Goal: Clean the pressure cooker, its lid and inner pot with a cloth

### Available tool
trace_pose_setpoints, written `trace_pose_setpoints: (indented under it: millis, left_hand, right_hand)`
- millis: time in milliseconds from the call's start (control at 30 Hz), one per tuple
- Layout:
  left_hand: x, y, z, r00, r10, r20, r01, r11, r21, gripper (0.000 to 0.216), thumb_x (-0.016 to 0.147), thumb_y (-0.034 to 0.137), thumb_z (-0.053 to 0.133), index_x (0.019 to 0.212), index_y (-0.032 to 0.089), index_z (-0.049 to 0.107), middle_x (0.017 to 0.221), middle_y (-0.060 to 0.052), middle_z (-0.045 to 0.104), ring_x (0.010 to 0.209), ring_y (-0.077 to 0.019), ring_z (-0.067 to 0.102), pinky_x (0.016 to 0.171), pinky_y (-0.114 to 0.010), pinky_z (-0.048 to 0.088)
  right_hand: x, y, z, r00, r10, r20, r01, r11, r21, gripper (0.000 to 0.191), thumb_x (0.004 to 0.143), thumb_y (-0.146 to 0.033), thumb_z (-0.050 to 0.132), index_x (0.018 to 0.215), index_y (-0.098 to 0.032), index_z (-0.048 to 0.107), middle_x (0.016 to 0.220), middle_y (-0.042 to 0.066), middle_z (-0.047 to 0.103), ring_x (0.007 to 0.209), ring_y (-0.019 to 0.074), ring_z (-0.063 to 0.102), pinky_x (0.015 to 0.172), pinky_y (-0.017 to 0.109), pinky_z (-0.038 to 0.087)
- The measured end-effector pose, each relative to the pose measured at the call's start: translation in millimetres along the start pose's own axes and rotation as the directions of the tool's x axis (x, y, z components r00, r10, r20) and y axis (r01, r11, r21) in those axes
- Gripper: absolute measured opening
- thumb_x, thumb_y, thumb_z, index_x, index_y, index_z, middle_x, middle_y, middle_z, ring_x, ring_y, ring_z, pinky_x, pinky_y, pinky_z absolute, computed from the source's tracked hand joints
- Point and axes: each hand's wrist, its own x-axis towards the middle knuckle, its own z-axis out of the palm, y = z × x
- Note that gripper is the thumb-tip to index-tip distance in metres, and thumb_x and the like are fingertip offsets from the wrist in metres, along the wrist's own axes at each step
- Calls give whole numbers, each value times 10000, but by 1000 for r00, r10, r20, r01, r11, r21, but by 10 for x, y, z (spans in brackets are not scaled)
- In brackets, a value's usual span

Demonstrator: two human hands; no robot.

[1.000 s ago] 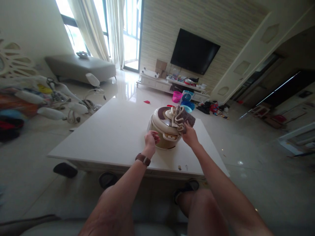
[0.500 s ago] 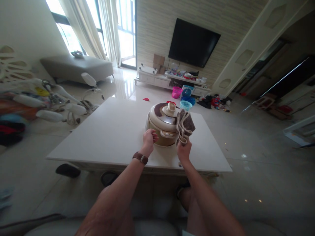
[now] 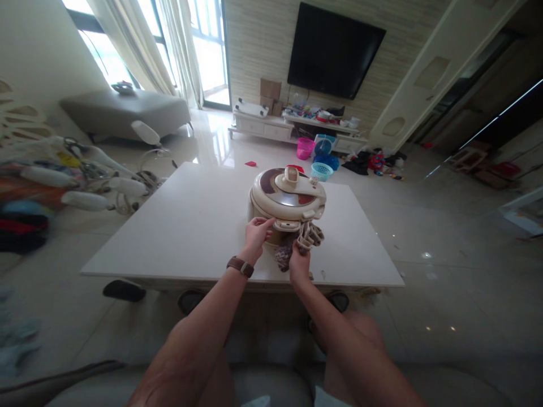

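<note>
A cream and brown electric pressure cooker [image 3: 283, 195] stands on the white table, its lid on. My right hand [image 3: 300, 263] grips a bunched brown and beige cloth [image 3: 314, 236] low at the cooker's front, beneath its rim. The cloth hides part of the cooker's lower body. My left hand [image 3: 255, 236], with a brown watch strap on the wrist, is at the front left of the cooker beside its small front handle [image 3: 287, 225]. Its fingers are partly bent and apart, with the fingertips at the handle's left end; whether they press on it is hard to see.
The white table [image 3: 169, 237] has its near edge just under my forearms. Beyond it on the floor are a pink basket [image 3: 305, 148] and a light blue basket [image 3: 322, 171]. A white-armed lamp [image 3: 123, 186] lies at the left.
My right hand has brought the cloth down and left from the cooker's right side to below its front rim. My left hand's fingers have loosened from a curl and reach to the handle.
</note>
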Motion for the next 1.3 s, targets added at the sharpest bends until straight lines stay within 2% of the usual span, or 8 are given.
trace_pose_setpoints:
  millis: [100, 233, 400, 533, 700, 900, 1100, 1300]
  left_hand:
    - [10, -20, -13, 1000, 20, 3, -20, 999, 44, 386, 650, 308, 920, 784, 193, 577, 657, 40, 620, 481, -68, 549, 447, -191, 397]
    - [20, -29, -32, 1000, 18, 6, -18, 996, 85, 432, 617, 361, 943, 783, 199, 579, 664, 36, 627, 499, -81, 563, 452, -200, 397]
    - [35, -7, -19, 999, 46, -10, -45, 995, 83, 396, 604, 310, 924, 774, 198, 585, 679, 29, 632, 513, -87, 554, 464, -211, 383]
    - [55, 12, -11, 989, 146, -40, -140, 983, 121, 349, 586, 241, 907, 752, 192, 603, 699, 21, 637, 551, -88, 533, 478, -210, 352]
    - [52, 11, -21, 983, 178, -46, -170, 974, 150, 337, 587, 242, 915, 707, 192, 604, 687, 16, 625, 594, -97, 517, 512, -208, 360]
    - [54, 5, -20, 983, 179, -29, -174, 975, 142, 331, 585, 252, 905, 686, 193, 596, 664, 27, 601, 584, -90, 488, 520, -212, 352]
    - [78, -4, -28, 982, 186, -13, -184, 979, 87, 357, 559, 218, 908, 712, 198, 586, 664, 34, 609, 586, -86, 484, 531, -212, 352]
    - [49, 10, -66, 988, 153, 23, -154, 984, 86, 393, 549, 256, 944, 711, 195, 592, 692, 28, 606, 592, -85, 494, 523, -213, 350]
  right_hand:
    - [255, -36, 10, 996, 58, -60, -51, 992, 112, 458, 811, -543, 692, 1103, -191, 719, 1237, 132, 786, 1167, 258, 727, 1048, 419, 559]
    - [627, -166, -84, 995, 88, -48, -84, 993, 83, 358, 773, -417, 715, 1043, -182, 735, 1158, 111, 805, 1099, 241, 731, 999, 398, 569]
    - [293, -151, -84, 1000, 29, 8, -29, 999, 20, 392, 809, -495, 716, 1032, -174, 752, 1110, 122, 813, 1087, 263, 736, 1027, 416, 555]
    - [-32, -108, -10, 998, 54, 43, -58, 995, 86, 443, 796, -505, 760, 1118, -201, 741, 1236, 116, 795, 1203, 259, 718, 1106, 412, 529]
    - [203, -155, 17, 986, 164, -4, -159, 961, 228, 391, 793, -390, 752, 1127, -189, 726, 1201, 89, 802, 1136, 213, 735, 1047, 377, 569]
    - [301, -53, 52, 913, 408, 19, -382, 835, 396, 264, 799, -221, 719, 1058, -176, 711, 1002, 46, 812, 933, 188, 760, 933, 360, 632]
    - [114, 149, 234, 745, 630, 220, -659, 643, 391, 87, 886, -195, 632, 969, -191, 658, 804, 34, 778, 760, 208, 764, 779, 408, 679]
    - [381, -95, 148, 740, 622, 257, -663, 612, 431, 149, 901, -139, 532, 885, -189, 672, 751, 44, 769, 713, 185, 746, 671, 319, 675]
